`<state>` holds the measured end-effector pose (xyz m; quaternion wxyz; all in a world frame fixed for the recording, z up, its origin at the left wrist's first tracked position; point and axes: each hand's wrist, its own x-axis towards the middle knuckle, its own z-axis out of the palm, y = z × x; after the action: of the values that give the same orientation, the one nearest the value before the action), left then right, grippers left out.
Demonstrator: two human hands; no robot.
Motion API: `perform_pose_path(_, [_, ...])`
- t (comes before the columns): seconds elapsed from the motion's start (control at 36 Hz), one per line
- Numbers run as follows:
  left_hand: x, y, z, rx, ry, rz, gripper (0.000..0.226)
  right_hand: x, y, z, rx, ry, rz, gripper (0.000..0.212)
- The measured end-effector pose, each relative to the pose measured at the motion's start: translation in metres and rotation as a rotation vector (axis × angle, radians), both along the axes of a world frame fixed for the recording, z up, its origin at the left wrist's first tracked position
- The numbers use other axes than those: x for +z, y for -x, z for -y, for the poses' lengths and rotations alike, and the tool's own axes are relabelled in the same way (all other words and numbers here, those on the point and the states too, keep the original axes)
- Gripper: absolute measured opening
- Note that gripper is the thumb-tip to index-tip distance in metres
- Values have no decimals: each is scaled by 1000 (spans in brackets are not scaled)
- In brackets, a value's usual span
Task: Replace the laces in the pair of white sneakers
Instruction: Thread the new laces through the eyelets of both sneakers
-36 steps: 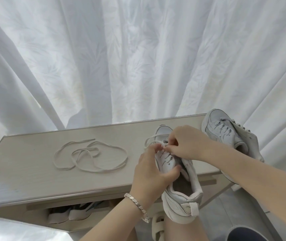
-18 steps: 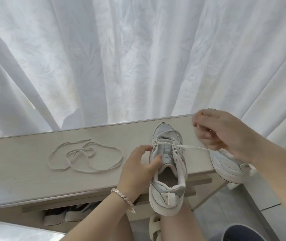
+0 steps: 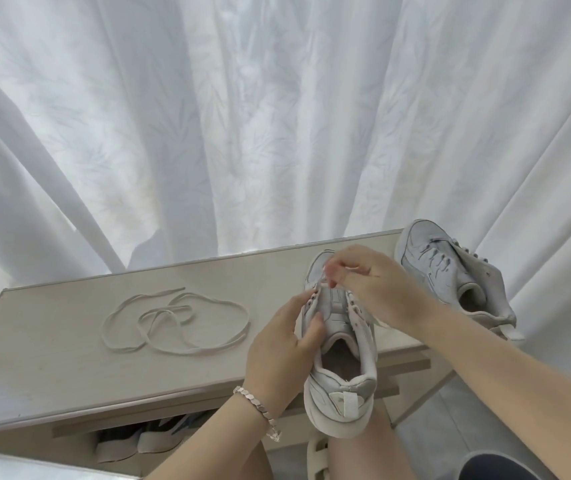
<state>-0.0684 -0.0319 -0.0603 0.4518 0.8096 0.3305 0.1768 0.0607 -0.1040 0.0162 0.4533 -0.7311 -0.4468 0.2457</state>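
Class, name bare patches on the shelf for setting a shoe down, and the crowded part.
Bare: shelf left of the loose lace, and between it and front edge. Crowded: right end, held sneaker, left hand, right hand, second sneaker.

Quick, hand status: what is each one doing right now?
Left hand: grips the sneaker by its side.
Right hand: pinches the lace at the front eyelets.

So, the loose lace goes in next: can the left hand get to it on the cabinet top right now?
Probably yes. The loose lace lies on the cabinet top left of the left hand, nothing between. But that hand holds the sneaker and must let go first.
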Motion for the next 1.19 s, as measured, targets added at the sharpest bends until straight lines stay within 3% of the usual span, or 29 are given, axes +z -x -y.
perform_pose_path(0.08, [1, -1, 2, 3, -3, -8, 50, 27, 2, 8, 66, -332, -424, 41])
perform_pose_path(0.17, [3, -3, 2, -3, 16, -4, 46, 52, 3, 18, 133, -513, -596, 39])
perform_pose_path(0.22, [3, -4, 2, -6, 23, 3, 50, 61, 1, 22, 101, -372, -508, 37])
perform_pose_path(0.28, [2, -4, 2, -8, 28, 11, 57, 54, -7, 21, 28, -49, -306, 35])
perform_pose_path(0.33, [1, -4, 3, -8, 27, 5, 54, 38, -13, 18, -43, 210, -51, 20])
perform_pose_path(0.42, [1, -4, 3, -6, 28, 2, 60, 10, -14, 10, -65, 353, 323, 16])
perform_pose_path(0.53, [1, -4, 1, -13, 22, -7, 66, -15, -12, -1, 28, 529, 451, 22])
perform_pose_path(0.58, [1, -4, 1, -12, 16, -11, 60, -21, -12, -1, 54, 500, 470, 26])
perform_pose_path(0.75, [0, -6, 3, 1, 26, 10, 59, -17, -16, 2, -93, 73, 409, 25])
perform_pose_path(0.81, [-1, -6, 3, 12, 41, 24, 63, -16, -21, 2, -62, 104, 451, 15])
perform_pose_path(1.0, [4, -7, 5, 22, 51, 25, 67, -22, -23, -9, 119, 449, 534, 33])
perform_pose_path(1.06, [4, -7, 5, 25, 51, 22, 65, -24, -23, -10, 136, 442, 513, 36])
perform_pose_path(1.19, [4, -7, 9, 59, 62, 28, 62, -18, -19, 3, 85, 220, 243, 33])
